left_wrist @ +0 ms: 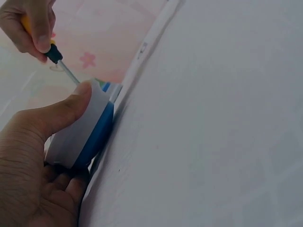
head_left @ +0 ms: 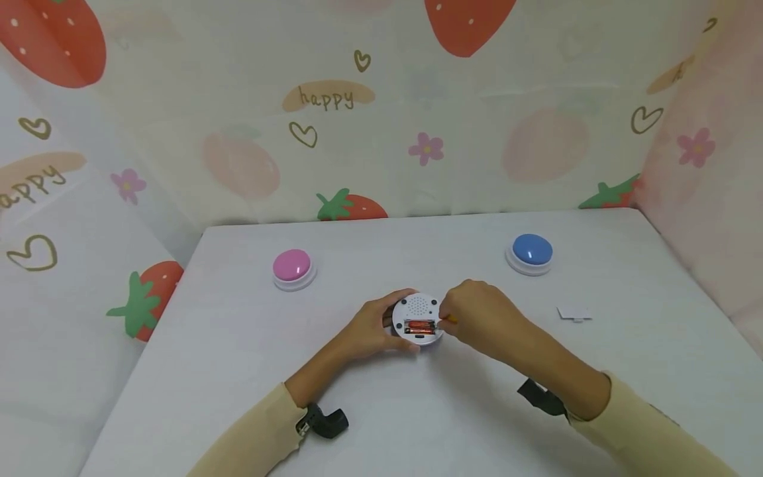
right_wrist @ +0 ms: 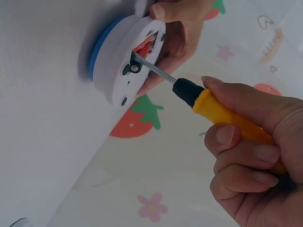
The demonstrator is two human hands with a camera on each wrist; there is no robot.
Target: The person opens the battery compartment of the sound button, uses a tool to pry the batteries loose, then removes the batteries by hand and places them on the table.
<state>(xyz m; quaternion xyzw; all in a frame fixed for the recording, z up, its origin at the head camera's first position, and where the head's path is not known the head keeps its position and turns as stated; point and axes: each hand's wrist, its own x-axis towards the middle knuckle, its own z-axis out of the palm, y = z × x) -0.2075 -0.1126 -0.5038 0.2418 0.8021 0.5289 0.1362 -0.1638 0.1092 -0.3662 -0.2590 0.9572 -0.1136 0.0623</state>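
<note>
My left hand (head_left: 368, 329) grips a round white push button (head_left: 415, 306) by its rim, with its underside up. In the left wrist view its blue dome (left_wrist: 97, 137) faces down close to the white table. Red batteries (head_left: 420, 327) lie in the uncovered compartment of the base. My right hand (head_left: 483, 321) holds a screwdriver (right_wrist: 229, 118) by its yellow and black handle, fingers curled round it. The metal shaft reaches to the edge of the battery compartment, and its tip is at the end of the batteries (right_wrist: 144, 46).
On the white table (head_left: 238, 371), a pink push button (head_left: 292, 265) stands at the back left and a blue one (head_left: 532, 250) at the back right. A small white cover (head_left: 574, 312) lies to the right. Strawberry-print cloth (head_left: 417, 179) hangs behind the table and at both sides.
</note>
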